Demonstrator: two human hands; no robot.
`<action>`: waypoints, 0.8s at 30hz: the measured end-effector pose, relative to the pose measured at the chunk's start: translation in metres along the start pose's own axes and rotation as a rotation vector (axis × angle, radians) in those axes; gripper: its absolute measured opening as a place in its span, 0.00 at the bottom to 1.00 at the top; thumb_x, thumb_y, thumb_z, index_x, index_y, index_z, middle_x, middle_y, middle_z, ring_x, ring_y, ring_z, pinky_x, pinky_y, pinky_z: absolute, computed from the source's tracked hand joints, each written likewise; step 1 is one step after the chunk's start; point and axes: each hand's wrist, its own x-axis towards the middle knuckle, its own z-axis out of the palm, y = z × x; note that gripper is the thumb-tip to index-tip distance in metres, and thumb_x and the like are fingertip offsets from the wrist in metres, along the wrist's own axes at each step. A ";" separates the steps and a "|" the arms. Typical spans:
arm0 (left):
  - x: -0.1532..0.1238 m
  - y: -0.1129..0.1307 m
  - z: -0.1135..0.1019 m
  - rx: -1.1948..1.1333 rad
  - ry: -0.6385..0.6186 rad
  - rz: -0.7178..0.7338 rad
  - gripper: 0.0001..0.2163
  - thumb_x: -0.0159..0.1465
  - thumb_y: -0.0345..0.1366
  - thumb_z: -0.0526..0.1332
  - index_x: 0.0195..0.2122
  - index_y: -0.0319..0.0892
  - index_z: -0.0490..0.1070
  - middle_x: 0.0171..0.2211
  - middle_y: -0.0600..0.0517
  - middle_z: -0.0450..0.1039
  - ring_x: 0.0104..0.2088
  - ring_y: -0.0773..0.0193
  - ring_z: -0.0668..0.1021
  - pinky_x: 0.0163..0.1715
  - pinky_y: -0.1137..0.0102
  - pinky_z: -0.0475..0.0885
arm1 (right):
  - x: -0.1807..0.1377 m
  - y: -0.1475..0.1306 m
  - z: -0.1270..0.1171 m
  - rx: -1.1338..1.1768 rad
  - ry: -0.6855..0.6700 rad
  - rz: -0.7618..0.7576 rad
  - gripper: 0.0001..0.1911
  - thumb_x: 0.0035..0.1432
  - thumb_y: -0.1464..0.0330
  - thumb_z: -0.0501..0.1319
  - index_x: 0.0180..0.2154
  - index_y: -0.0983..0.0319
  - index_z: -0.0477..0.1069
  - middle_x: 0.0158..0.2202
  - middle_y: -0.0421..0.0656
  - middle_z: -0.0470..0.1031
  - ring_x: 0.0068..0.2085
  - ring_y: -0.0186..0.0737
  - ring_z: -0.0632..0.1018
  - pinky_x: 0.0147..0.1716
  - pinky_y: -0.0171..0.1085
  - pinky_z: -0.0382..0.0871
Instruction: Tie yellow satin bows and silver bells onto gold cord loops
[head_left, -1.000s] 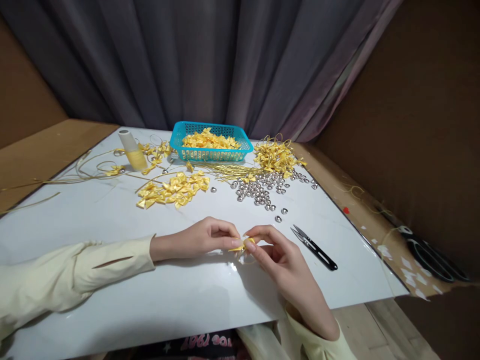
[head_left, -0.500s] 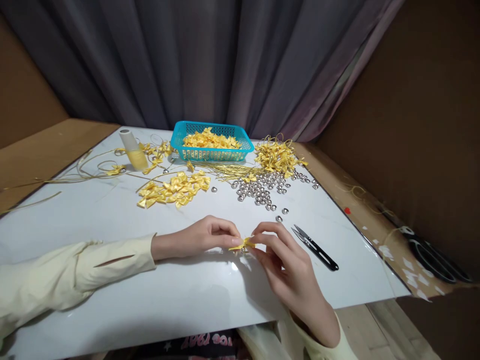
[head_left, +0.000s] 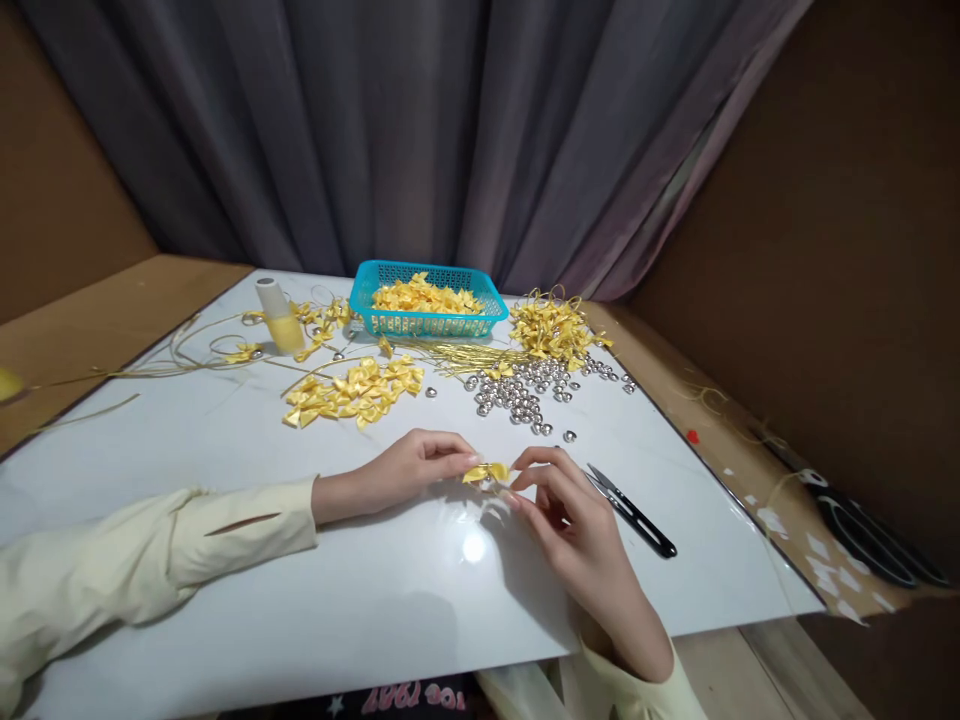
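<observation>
My left hand [head_left: 409, 470] rests on the white table top [head_left: 225, 440] and pinches one end of a small yellow ribbon bow [head_left: 486, 472]. My right hand [head_left: 570, 515] comes in from the lower right, its fingertips curled at the bow's other end and just under it. Both hands are closed in a pinch around the bow, low over the table. Pale yellow sleeves cover both forearms.
Black thread snips [head_left: 630, 510] lie right of my right hand. Behind are a pile of yellow bows [head_left: 352, 385], silver beads [head_left: 525, 385], gold wire bows [head_left: 551, 325], a turquoise basket [head_left: 427, 322] of bows, a yellow thread spool [head_left: 279, 318] and black scissors [head_left: 870, 520].
The view has tipped down a little, so everything sits slightly lower and nearer. My hands have stayed together on the bow; the right fingertips have shifted slightly under it.
</observation>
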 end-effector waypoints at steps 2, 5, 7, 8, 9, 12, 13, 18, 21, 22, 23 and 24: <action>0.002 -0.001 -0.002 -0.013 0.020 -0.005 0.08 0.60 0.37 0.60 0.30 0.37 0.73 0.28 0.53 0.71 0.31 0.66 0.71 0.34 0.72 0.65 | 0.002 0.004 0.003 -0.001 0.023 0.081 0.02 0.60 0.69 0.57 0.36 0.61 0.64 0.36 0.42 0.69 0.19 0.28 0.60 0.19 0.32 0.56; 0.002 -0.001 -0.003 -0.038 0.001 -0.014 0.07 0.59 0.37 0.62 0.32 0.38 0.72 0.29 0.52 0.72 0.32 0.65 0.72 0.35 0.71 0.66 | 0.004 0.006 0.008 0.003 -0.006 0.200 0.10 0.59 0.64 0.59 0.40 0.61 0.63 0.28 0.38 0.70 0.17 0.28 0.59 0.17 0.32 0.54; 0.001 -0.001 -0.003 -0.059 -0.034 -0.021 0.07 0.58 0.37 0.63 0.33 0.38 0.72 0.31 0.52 0.73 0.33 0.64 0.73 0.36 0.70 0.66 | 0.003 0.005 0.011 0.019 -0.039 0.222 0.09 0.60 0.64 0.58 0.41 0.61 0.63 0.30 0.39 0.74 0.16 0.29 0.62 0.17 0.32 0.55; 0.001 -0.001 -0.003 -0.068 -0.049 -0.026 0.07 0.57 0.37 0.64 0.34 0.39 0.72 0.31 0.52 0.73 0.34 0.64 0.73 0.36 0.70 0.66 | 0.003 0.005 0.012 0.021 -0.046 0.217 0.08 0.61 0.65 0.56 0.41 0.60 0.63 0.32 0.40 0.75 0.17 0.30 0.63 0.18 0.32 0.57; 0.001 -0.001 -0.003 -0.072 -0.057 -0.030 0.07 0.57 0.37 0.64 0.34 0.39 0.72 0.31 0.52 0.73 0.34 0.64 0.73 0.36 0.70 0.66 | 0.003 0.005 0.012 0.014 -0.044 0.205 0.07 0.61 0.66 0.55 0.42 0.60 0.63 0.33 0.41 0.77 0.17 0.31 0.65 0.19 0.32 0.58; 0.000 0.000 -0.002 -0.066 -0.041 -0.028 0.07 0.57 0.37 0.64 0.33 0.39 0.72 0.31 0.52 0.73 0.33 0.64 0.74 0.36 0.69 0.67 | 0.002 0.005 0.013 -0.058 0.002 0.180 0.06 0.62 0.68 0.53 0.41 0.60 0.63 0.29 0.41 0.78 0.20 0.35 0.71 0.21 0.33 0.61; 0.000 0.000 -0.002 -0.062 -0.020 -0.026 0.07 0.58 0.37 0.63 0.33 0.38 0.72 0.31 0.51 0.73 0.33 0.64 0.74 0.36 0.69 0.67 | 0.001 0.005 0.012 -0.091 0.021 0.176 0.06 0.62 0.68 0.52 0.41 0.60 0.64 0.28 0.40 0.78 0.21 0.35 0.72 0.21 0.33 0.61; 0.005 0.000 -0.003 -0.090 0.202 -0.025 0.07 0.58 0.37 0.63 0.31 0.37 0.73 0.30 0.51 0.74 0.32 0.65 0.73 0.36 0.70 0.66 | 0.002 0.007 0.010 -0.268 0.111 0.196 0.08 0.60 0.66 0.51 0.37 0.61 0.67 0.24 0.39 0.77 0.18 0.36 0.71 0.20 0.34 0.60; 0.009 -0.001 -0.006 -0.277 0.335 -0.063 0.07 0.57 0.36 0.64 0.32 0.38 0.72 0.32 0.50 0.75 0.35 0.64 0.75 0.36 0.71 0.66 | 0.002 0.011 0.007 -0.341 0.194 0.224 0.09 0.60 0.65 0.51 0.35 0.60 0.69 0.23 0.39 0.76 0.18 0.36 0.70 0.21 0.34 0.60; 0.010 -0.001 -0.007 -0.356 0.373 -0.082 0.07 0.57 0.35 0.64 0.32 0.38 0.71 0.33 0.49 0.75 0.36 0.63 0.75 0.36 0.71 0.66 | 0.002 0.013 0.006 -0.366 0.227 0.241 0.10 0.60 0.65 0.52 0.34 0.60 0.69 0.23 0.40 0.76 0.18 0.36 0.70 0.22 0.35 0.61; 0.011 -0.001 -0.008 -0.425 0.407 -0.101 0.06 0.56 0.34 0.64 0.32 0.38 0.70 0.34 0.49 0.74 0.38 0.63 0.75 0.36 0.72 0.66 | 0.002 0.015 0.004 -0.390 0.263 0.261 0.10 0.59 0.65 0.52 0.34 0.61 0.69 0.24 0.40 0.76 0.18 0.36 0.70 0.22 0.35 0.61; 0.012 0.000 -0.009 -0.477 0.434 -0.116 0.06 0.57 0.34 0.64 0.32 0.38 0.70 0.35 0.48 0.74 0.39 0.63 0.75 0.36 0.72 0.67 | 0.002 0.017 0.003 -0.414 0.305 0.278 0.10 0.59 0.65 0.52 0.35 0.61 0.69 0.25 0.41 0.76 0.19 0.37 0.70 0.22 0.36 0.61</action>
